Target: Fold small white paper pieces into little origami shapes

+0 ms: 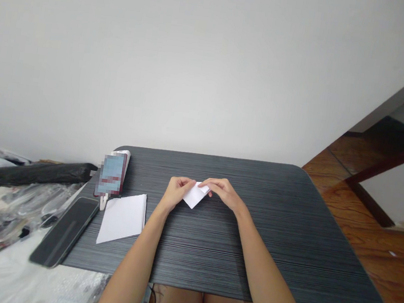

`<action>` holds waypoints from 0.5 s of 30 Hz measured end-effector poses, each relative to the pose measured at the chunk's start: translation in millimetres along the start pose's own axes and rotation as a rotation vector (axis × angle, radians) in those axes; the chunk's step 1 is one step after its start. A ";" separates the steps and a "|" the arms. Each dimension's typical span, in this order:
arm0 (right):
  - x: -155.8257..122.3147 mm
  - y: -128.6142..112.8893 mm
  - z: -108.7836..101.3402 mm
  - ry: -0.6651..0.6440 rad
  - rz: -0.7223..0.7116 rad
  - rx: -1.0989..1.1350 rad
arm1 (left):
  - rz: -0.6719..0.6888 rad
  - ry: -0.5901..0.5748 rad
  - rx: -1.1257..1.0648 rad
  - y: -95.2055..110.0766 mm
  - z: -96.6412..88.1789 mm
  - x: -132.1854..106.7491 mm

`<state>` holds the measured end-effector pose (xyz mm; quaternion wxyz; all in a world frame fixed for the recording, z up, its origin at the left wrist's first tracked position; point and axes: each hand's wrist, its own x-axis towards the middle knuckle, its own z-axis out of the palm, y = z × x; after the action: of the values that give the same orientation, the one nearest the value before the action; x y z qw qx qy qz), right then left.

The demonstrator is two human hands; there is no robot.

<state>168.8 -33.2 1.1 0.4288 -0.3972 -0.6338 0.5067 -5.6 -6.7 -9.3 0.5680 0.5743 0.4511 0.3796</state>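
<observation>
A small folded piece of white paper point(193, 198) is held between my two hands above the middle of the dark table. My left hand point(176, 191) pinches its left corner between thumb and fingers. On the other side, my right hand point(223, 192) grips the upper right edge, where a small flap of the paper shows. One corner of the paper points down toward me. The fingertips of both hands partly cover its upper edge.
A stack of white paper sheets point(122, 219) lies on the table point(284, 262) left of my forearm. Beyond it sits a device with a blurred screen point(112, 174) and a white cable point(103, 201). A black phone point(65, 231) overlaps the left edge. Plastic bags point(31, 203) lie beside the table.
</observation>
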 end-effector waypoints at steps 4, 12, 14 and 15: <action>3.3 10.8 0.5 0.081 0.065 0.060 | 0.034 -0.034 0.043 -0.9 -0.8 0.5; 4.4 16.9 1.7 0.066 0.165 0.057 | 0.133 -0.078 0.196 -0.3 -1.3 0.0; 4.4 17.1 1.4 0.055 0.192 0.057 | 0.151 -0.055 0.234 -0.9 -1.1 0.7; 4.7 17.5 1.1 0.064 0.198 0.061 | 0.158 -0.030 0.249 -1.4 -1.1 1.3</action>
<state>167.5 -26.1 -15.6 0.4088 -0.4603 -0.5617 0.5528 -6.3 -5.2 -10.7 0.4672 0.6797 0.4395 0.3557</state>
